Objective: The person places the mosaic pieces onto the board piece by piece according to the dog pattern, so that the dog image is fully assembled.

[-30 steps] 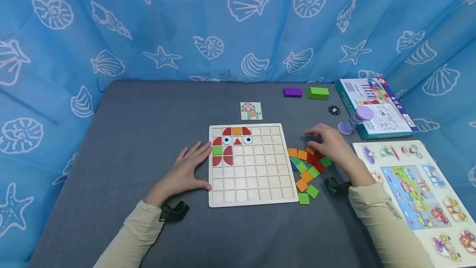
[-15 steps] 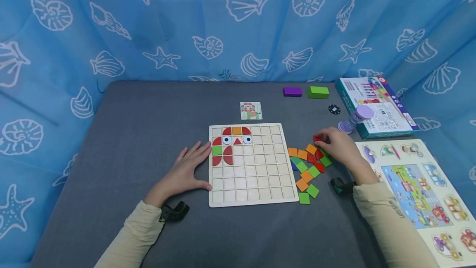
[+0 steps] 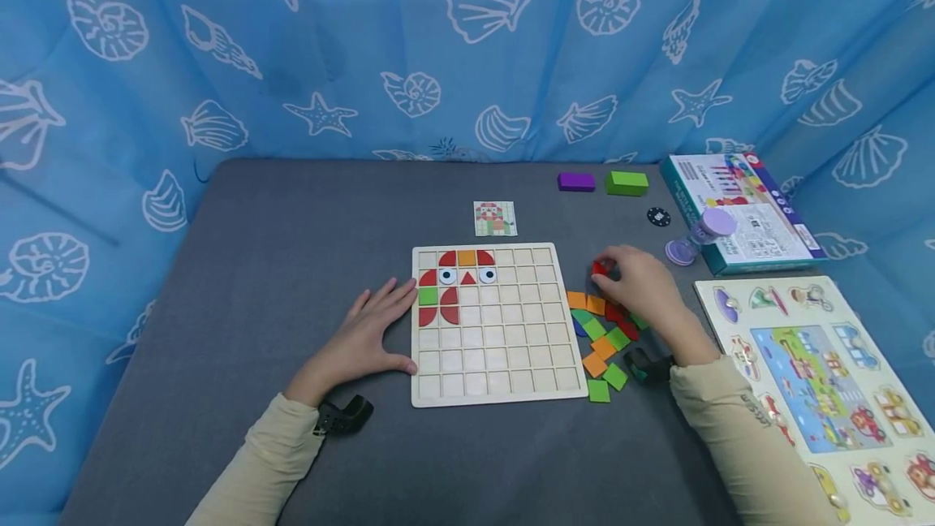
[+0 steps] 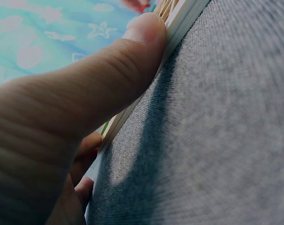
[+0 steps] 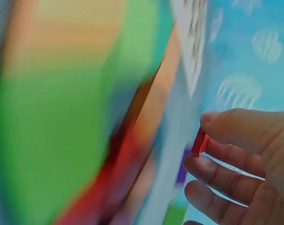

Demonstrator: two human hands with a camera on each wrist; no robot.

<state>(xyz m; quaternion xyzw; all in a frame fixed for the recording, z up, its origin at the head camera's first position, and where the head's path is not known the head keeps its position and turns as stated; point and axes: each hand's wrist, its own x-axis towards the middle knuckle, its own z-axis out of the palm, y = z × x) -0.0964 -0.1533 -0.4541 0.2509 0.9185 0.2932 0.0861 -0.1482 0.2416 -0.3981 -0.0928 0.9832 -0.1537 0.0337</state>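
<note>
Pinching small red piece (image 5: 198,143) between thumb and fingertips of right hand (image 3: 646,286); seen edge-on, right of centre in right wrist view. In head frame, located right of centre, apart from right edge of grid board (image 3: 497,384), above scatter of loose tiles (image 3: 603,347) in orange, green, red and blue, some partly covered by hand.

Resting left hand (image 3: 368,335) against left edge of board, fingers spread apart, thumb touching edge lower down; thumb contact also visible top centre in left wrist view.

On board, toward upper left: red pieces (image 3: 450,315), orange square (image 3: 466,258), green square (image 3: 428,296), two eye pieces (image 3: 447,276).

Just above board: small picture card (image 3: 495,219). Farther toward upper right: purple block (image 3: 576,182), green block (image 3: 626,183), black disc (image 3: 658,217), lilac object (image 3: 703,234) against flat box (image 3: 767,234). Lower right: picture puzzle (image 3: 818,388), partly behind sleeve (image 3: 745,437). All on grey tabletop (image 3: 307,242); blue shell-print curtain (image 3: 241,39) across top of frame.
</note>
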